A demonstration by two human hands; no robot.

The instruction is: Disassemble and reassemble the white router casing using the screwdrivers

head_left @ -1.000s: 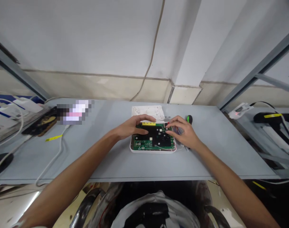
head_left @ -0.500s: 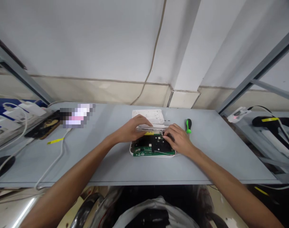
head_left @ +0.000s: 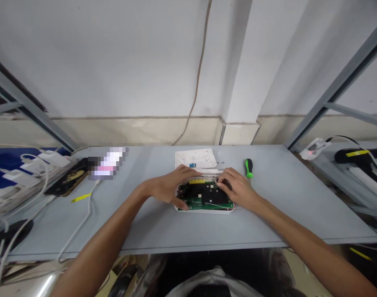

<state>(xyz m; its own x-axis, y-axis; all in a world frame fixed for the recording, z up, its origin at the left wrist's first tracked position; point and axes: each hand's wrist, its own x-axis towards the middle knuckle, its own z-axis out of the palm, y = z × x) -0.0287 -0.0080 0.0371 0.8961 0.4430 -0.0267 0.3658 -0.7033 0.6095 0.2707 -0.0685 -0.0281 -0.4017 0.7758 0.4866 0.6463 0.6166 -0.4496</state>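
Head view: on the grey desk, the left hand clasps a white plastic casing holding a green circuit board. The right hand presses the board's far-right corner, grip unclear. Farther off lie a white perforated cover and, rightward, a green-handled screwdriver.
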